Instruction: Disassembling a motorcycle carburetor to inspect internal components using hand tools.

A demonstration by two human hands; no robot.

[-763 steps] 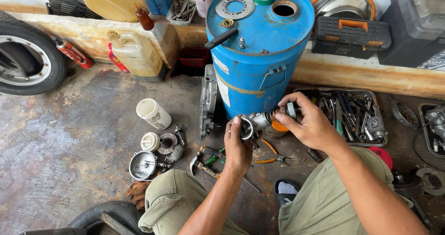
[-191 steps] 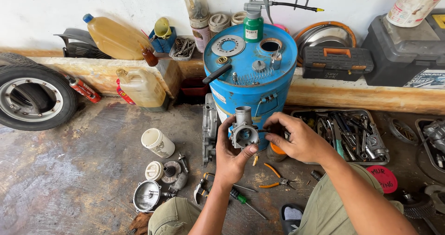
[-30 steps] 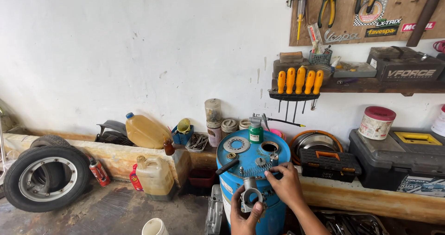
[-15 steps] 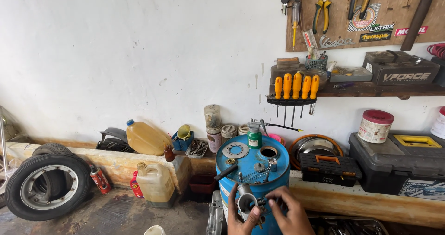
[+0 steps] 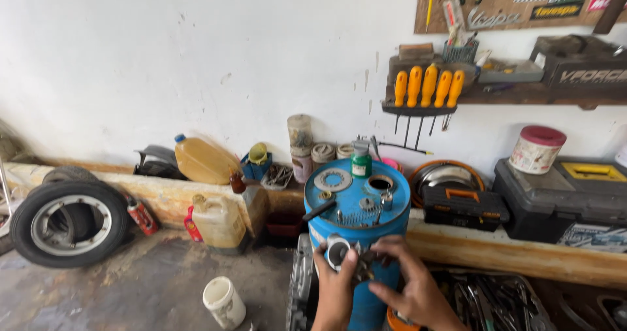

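Observation:
A small grey metal engine part (image 5: pixel 341 252) with a round opening is held in front of the blue drum (image 5: pixel 366 230) at the bottom of the view. My left hand (image 5: pixel 332 285) grips it from the left and below. My right hand (image 5: pixel 410 284) has its fingers on the part's right side, thumb pointing left. Both wrists run off the bottom edge. On the drum's lid lie a metal ring (image 5: pixel 333 180), a spring (image 5: pixel 358 218), a green-capped bottle (image 5: pixel 361 161) and a black handle (image 5: pixel 319 210).
A tyre (image 5: pixel 68 221) leans at the left by a low ledge with yellow jugs (image 5: pixel 219 221). A white cup (image 5: pixel 223 301) stands on the floor. Toolboxes (image 5: pixel 464 205) sit right of the drum, orange-handled screwdrivers (image 5: pixel 428 88) hang on a shelf, and a tray of tools (image 5: pixel 493 301) lies bottom right.
The view has kept tilting up and nearer the wall. My hands stay on the metal part and have sunk to the bottom edge of the frame.

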